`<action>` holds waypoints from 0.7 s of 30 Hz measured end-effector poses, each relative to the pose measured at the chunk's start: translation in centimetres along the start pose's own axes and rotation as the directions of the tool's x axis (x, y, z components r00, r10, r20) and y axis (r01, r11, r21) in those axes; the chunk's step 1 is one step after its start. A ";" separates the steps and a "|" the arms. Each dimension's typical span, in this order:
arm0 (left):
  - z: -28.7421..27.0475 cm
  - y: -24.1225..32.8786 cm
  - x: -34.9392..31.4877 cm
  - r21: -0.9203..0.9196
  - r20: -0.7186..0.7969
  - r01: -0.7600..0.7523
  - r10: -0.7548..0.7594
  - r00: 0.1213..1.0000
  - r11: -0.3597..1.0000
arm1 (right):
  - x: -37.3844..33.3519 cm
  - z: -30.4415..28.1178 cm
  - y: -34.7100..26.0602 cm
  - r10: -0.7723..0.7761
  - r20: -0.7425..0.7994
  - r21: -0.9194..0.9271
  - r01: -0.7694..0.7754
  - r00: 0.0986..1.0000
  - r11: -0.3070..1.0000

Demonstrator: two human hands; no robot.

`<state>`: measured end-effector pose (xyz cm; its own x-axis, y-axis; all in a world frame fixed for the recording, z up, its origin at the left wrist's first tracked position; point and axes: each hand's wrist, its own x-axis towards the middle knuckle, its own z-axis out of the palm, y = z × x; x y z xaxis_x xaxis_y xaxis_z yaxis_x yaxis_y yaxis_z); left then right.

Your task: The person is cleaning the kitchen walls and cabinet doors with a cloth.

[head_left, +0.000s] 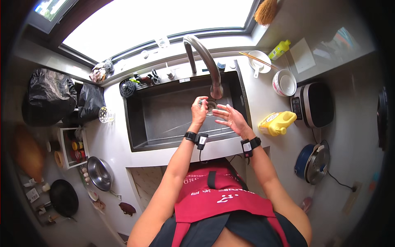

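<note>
Both hands are held over the dark sink (pixel 164 142), below the grey gooseneck faucet (pixel 210 68). My left hand (pixel 198 112) is closed, its fingers curled in toward the thumb. A small dark spot shows between those fingers, too small to name. Palm up and fingers spread, my right hand (pixel 231 118) holds nothing and points toward the left one, with a small gap between them. Behind and between the hands, the round drain (pixel 211 108) partly shows. Whether water runs from the spout I cannot make out.
A yellow jug (pixel 276 123) stands right of the sink, before a black appliance (pixel 314 105). Stacked bowls (pixel 284 82), a white bowl with chopsticks (pixel 258 60) and a green bottle (pixel 280 50) sit behind. On the left are a clear cup (pixel 106 115) and a metal basin (pixel 99 173).
</note>
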<state>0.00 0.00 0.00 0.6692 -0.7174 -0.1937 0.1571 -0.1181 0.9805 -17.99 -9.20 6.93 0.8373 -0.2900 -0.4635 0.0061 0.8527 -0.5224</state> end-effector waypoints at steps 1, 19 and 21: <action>-0.8 0.2 0.3 0.029 0.010 0.079 -0.079 0.997 0.996 | -0.2 -0.2 -0.2 -0.020 -0.071 -0.077 0.015 0.997 0.997; -2.1 1.9 -0.1 0.033 0.080 0.354 -0.356 0.931 0.935 | -2.9 -4.7 3.3 -0.023 -0.178 0.024 0.028 0.984 0.999; -2.1 1.9 0.0 0.062 0.076 0.357 -0.361 0.930 0.932 | -3.0 -5.0 3.6 -0.017 -0.174 0.039 0.024 0.985 0.999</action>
<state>1.82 1.17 1.76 0.5101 -0.6766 -0.5311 0.3401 -0.4085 0.8470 -23.24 -7.48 2.86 0.7292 -0.3753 -0.5722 0.0476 0.8620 -0.5048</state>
